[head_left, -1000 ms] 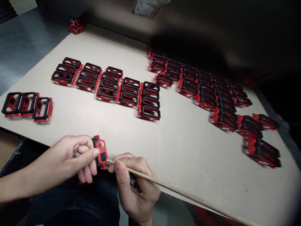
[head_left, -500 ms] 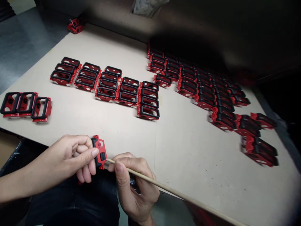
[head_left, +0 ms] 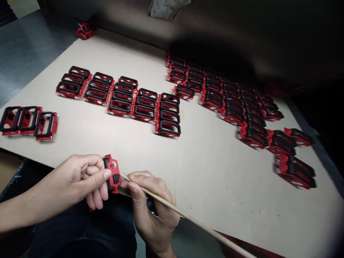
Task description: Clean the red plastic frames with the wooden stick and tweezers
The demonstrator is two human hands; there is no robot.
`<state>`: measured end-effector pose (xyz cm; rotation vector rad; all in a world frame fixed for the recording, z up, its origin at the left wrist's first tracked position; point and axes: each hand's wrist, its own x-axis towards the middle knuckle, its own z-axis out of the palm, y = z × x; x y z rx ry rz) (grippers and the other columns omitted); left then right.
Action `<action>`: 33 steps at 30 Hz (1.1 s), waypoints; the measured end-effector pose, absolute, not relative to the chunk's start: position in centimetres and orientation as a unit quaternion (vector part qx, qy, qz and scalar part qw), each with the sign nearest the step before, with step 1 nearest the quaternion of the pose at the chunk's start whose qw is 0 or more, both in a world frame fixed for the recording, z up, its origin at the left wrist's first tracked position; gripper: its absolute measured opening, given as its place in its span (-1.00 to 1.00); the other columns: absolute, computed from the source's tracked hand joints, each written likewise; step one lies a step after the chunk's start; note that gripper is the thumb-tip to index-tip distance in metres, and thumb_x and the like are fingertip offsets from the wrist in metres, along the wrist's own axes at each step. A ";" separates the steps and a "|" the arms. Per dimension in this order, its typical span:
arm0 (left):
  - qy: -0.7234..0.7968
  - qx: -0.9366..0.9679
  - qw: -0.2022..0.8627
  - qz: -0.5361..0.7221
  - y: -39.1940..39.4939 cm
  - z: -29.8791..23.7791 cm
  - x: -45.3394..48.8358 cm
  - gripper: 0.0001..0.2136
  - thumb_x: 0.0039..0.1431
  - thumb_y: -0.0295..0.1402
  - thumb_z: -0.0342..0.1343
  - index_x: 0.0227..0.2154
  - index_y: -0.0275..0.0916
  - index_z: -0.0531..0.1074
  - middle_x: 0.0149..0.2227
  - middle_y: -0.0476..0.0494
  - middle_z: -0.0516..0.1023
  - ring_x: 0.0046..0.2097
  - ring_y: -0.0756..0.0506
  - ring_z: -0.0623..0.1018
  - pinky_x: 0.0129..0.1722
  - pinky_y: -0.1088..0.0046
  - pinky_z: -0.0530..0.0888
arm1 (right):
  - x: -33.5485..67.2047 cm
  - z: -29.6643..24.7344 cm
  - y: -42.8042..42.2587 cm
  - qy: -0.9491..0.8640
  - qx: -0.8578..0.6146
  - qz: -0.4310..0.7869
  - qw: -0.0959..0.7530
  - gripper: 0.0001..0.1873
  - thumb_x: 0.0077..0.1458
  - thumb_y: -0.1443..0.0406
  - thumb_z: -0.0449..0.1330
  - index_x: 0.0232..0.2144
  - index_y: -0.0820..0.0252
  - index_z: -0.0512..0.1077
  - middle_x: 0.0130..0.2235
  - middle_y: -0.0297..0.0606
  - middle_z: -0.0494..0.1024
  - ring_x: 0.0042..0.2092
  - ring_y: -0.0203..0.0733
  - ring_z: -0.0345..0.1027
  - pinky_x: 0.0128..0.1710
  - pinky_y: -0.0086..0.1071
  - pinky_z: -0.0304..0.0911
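Pinching a small red frame (head_left: 117,172) with a black lining, the left hand (head_left: 76,180) is nearly closed, its thumb pressed on the frame's face and its fingers curled behind; the frame sits at the near edge of a pale fibreboard tabletop (head_left: 212,190), above the person's dark trousers (head_left: 80,229). The right hand (head_left: 152,208) is curled around a long wooden stick (head_left: 188,218), gripping it between thumb and fingers; the stick's tip lies just beside the frame's right edge, though whether they touch is hard to tell. The frame looks light and fairly stiff, probably moulded plastic, with a slightly softer, grippier black lining; its thin bars may flex or snap under a hard squeeze, so its solid outer edges seem the best place to take hold. Further out, matching frames (head_left: 143,105) stand in tight rows across the tabletop; a larger block of frames (head_left: 228,102) fills the right side, three more frames (head_left: 28,122) lie at the left, and one red piece (head_left: 85,31) sits by the far edge.
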<state>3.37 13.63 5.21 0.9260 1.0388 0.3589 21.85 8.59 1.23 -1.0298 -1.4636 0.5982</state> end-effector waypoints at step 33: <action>0.472 0.417 0.758 0.169 13.7 5.4 3.5 -0.65 0.28 -0.07 0.31 -0.48 -0.23 0.53 -0.56 0.02 0.62 -0.53 0.04 0.59 -0.50 0.65 0.55 | 22.0 1.3 8.2 -0.617 -0.453 0.270 0.584 -0.82 0.31 0.49 0.08 -0.25 0.14 0.39 -0.46 -0.39 0.38 -0.51 -0.31 0.29 -0.56 -0.40 0.21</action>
